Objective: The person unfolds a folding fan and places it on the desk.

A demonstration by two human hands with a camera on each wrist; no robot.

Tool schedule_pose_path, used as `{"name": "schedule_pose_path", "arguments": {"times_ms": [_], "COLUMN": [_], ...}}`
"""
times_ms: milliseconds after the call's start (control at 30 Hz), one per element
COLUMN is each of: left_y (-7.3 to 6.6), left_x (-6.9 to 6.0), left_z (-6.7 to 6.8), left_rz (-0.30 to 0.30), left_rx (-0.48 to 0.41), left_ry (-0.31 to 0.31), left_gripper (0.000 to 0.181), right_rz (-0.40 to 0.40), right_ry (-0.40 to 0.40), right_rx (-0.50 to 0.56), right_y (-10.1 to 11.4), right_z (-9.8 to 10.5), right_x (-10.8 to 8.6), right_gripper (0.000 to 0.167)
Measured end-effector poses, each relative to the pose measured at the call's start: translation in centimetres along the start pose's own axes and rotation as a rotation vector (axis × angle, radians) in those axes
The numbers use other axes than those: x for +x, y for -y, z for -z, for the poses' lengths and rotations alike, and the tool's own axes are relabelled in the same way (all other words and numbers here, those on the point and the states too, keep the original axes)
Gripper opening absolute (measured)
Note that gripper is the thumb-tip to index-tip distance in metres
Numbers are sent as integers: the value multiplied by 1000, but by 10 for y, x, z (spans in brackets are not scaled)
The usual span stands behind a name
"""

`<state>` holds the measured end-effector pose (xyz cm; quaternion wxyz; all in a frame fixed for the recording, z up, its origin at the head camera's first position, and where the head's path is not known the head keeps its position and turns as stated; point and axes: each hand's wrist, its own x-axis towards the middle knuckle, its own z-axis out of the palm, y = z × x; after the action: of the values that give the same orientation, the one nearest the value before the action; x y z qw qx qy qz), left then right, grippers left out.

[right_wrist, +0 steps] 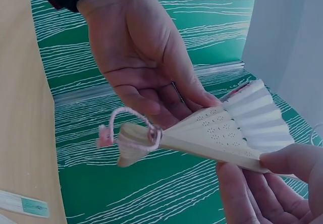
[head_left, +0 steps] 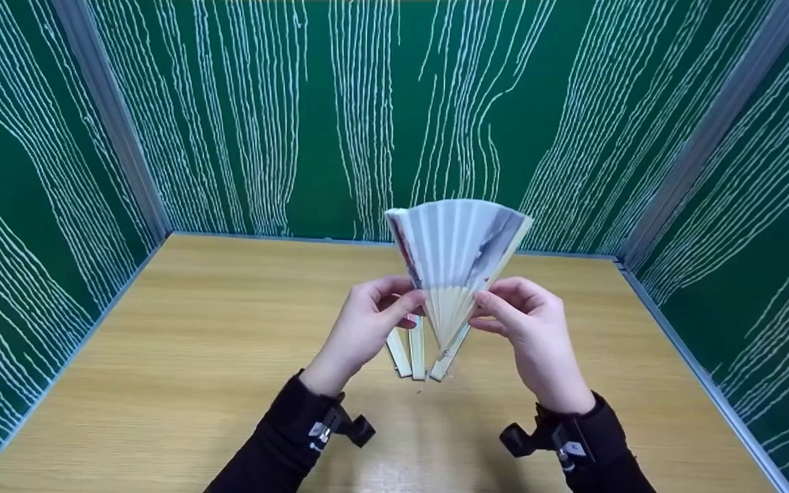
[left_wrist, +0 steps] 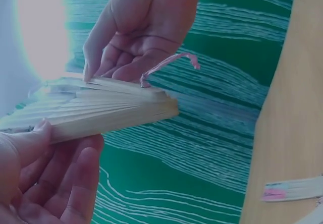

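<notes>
Both hands hold up a partly spread folding fan (head_left: pixel 453 243) over the table. It has a white pleated leaf with grey and red print and pale slats pierced with small flower holes, clear in the right wrist view (right_wrist: pixel 214 128). My left hand (head_left: pixel 366 329) pinches its left outer slat between thumb and fingers. On the opposite edge, my right hand (head_left: pixel 535 332) pinches the right outer slat. A pink cord (right_wrist: pixel 133 128) loops from the pivot end. Below the fan, several folded fans (head_left: pixel 418 356) lie side by side, their upper parts hidden behind hands and fan.
A light wood-grain table (head_left: pixel 230 294) spreads under the hands. Green panels (head_left: pixel 319 116) with wavy white lines enclose it at the back and sides, joined by grey metal posts (head_left: pixel 103 103). Each wrist wears a dark cuff with a small camera (head_left: pixel 360 431).
</notes>
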<state>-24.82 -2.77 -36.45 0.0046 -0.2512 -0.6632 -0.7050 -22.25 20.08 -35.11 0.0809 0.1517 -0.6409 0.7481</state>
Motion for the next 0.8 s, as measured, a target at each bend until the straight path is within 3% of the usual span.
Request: {"name": "schedule_pose_path", "arguments": {"times_ms": [267,500,800], "left_y": [4,3,1], "left_x": [3,3,5], "left_z": [3,4,8], "left_rz": [-19,-20,-39], "left_rx": [-88,-87,-113], "left_ry": [-48,-80,-115], "left_gripper": [25,25,26], "right_rz": [-1,10,-13], "right_ry": [6,18,-7], "right_rx": [60,124,161], "right_y": [1,1,2], "right_z": [5,7,9], "right_x": [1,3,4], "right_gripper": [25,20,26]}}
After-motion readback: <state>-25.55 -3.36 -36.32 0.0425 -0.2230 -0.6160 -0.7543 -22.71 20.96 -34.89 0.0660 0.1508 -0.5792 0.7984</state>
